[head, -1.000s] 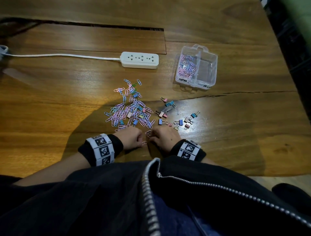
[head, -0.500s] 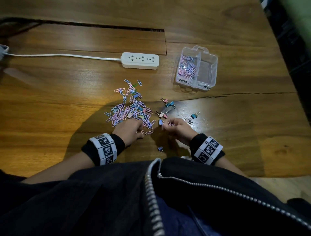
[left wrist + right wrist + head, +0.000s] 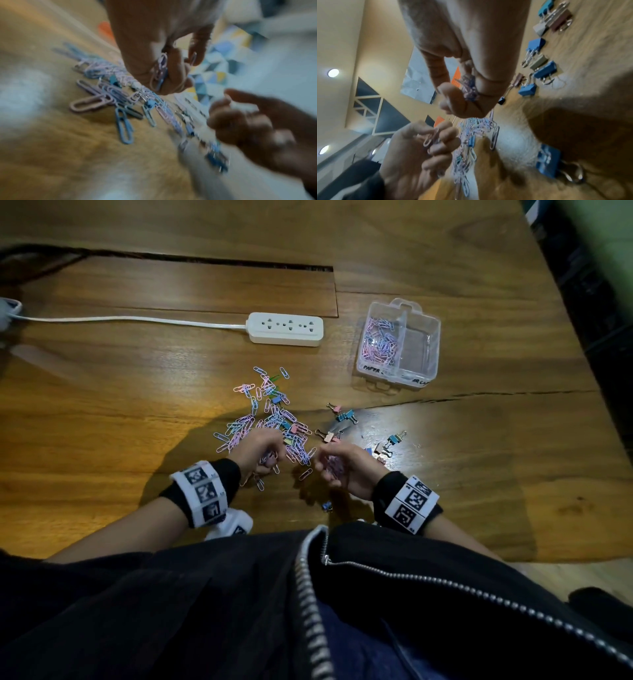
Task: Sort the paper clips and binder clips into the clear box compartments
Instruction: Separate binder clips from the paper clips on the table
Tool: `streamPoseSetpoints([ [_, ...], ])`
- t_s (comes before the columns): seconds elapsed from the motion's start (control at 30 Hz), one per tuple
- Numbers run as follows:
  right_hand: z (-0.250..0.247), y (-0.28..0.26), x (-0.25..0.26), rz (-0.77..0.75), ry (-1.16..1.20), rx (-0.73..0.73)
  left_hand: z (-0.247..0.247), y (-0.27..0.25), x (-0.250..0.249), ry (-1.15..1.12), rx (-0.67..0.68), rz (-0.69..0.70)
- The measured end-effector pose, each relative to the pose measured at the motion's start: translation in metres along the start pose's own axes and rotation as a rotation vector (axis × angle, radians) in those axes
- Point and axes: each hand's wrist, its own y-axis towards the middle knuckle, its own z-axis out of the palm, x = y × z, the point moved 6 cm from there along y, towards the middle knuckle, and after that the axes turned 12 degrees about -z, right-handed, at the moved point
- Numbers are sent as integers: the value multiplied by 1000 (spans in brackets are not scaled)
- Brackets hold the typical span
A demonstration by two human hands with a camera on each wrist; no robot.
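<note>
Pink and blue paper clips lie in a loose pile (image 3: 270, 419) on the wooden table (image 3: 137, 392). My left hand (image 3: 270, 458) is at the pile's near edge and grips a few paper clips (image 3: 160, 71) in curled fingers. Just to its right, my right hand (image 3: 329, 467) is cupped around a bunch of paper clips (image 3: 469, 86). Binder clips (image 3: 344, 416) are scattered right of the pile, and a blue one (image 3: 327, 506) lies close to my body. The clear box (image 3: 431, 337) stands far right; paper clips fill its left compartment (image 3: 378, 342).
A white power strip (image 3: 286, 329) lies beyond the pile, its cable (image 3: 120, 319) running to the left. A long seam (image 3: 205, 261) crosses the tabletop at the back. The table's right edge (image 3: 565, 302) is close behind the box.
The right hand swung out to the right of the pile and turned palm up with clips in it. The left hand slid forward into the pile's edge and closed on clips.
</note>
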Motion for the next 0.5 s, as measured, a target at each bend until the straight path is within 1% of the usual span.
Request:
streamPoseSetpoints([
  [0.03, 1, 1, -2, 4, -83, -15, -1, 0, -1, -163, 60, -41],
  [0.07, 3, 3, -4, -12, -200, -29, -1, 0, -2, -258, 104, -73],
  [0.1, 5, 5, -4, -44, -356, -33, 0, 0, -4, -285, 131, -81],
  [0.13, 8, 6, -3, -89, -563, -24, 0, 1, -6, -261, 134, -83],
  [0.17, 10, 7, -1, -146, -802, -6, 1, 4, -8, -177, 117, -67],
  [0.2, 13, 8, 0, -193, -1027, 15, 3, 6, -12, -12, 74, -27],
  [0.27, 20, 6, 3, -268, -1371, 51, 9, 9, -24, 513, -51, 133],
  [0.3, 22, 6, 3, -289, -1487, 73, 14, 10, -28, 778, -99, 205],
  [0.33, 23, 6, 2, -289, -1561, 88, 19, 9, -33, 982, -130, 261],
  [0.4, 24, 6, 3, -279, -1640, 102, 26, 12, -36, 1226, -142, 305],
  [0.5, 24, 5, 2, -262, -1691, 125, 33, 17, -36, 1406, -134, 323],
])
